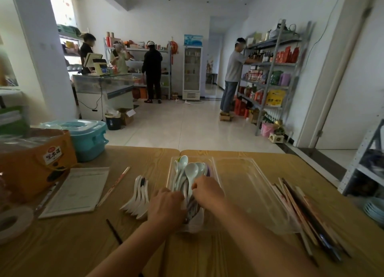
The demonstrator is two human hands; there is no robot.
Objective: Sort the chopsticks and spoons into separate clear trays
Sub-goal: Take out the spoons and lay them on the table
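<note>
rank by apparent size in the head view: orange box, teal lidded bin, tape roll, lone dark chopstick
1. orange box
2. teal lidded bin
3. tape roll, cut by the frame edge
4. lone dark chopstick

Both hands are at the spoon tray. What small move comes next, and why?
Likely the left hand should reach left for the loose spoons: that stack lies on the table just outside the spoon tray, closest to that hand. The right hand pinches sorted spoons in the tray.
</note>
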